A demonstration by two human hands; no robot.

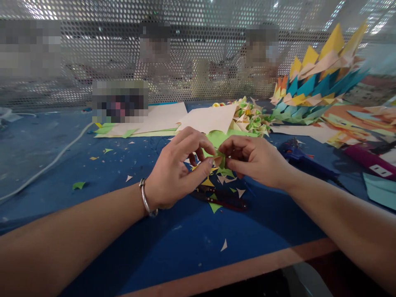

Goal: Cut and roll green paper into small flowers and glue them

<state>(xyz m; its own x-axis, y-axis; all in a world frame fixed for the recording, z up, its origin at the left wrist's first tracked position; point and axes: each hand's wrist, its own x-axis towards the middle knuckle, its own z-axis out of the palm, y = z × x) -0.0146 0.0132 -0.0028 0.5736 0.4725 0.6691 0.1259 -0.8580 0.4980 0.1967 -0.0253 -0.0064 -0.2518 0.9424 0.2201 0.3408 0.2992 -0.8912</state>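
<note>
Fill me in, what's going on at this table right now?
A person is pinching a small green paper piece between both hands: left hand and right hand, held together just above the blue table. Scissors and paper scraps lie beneath. A blue glue gun sits to the right, a spiky stack of folded paper behind it.

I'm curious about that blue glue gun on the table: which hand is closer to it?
The right hand. It sits just left of the glue gun, not touching it. The left hand is farther left, beyond the right; both pinch a green paper.
</note>
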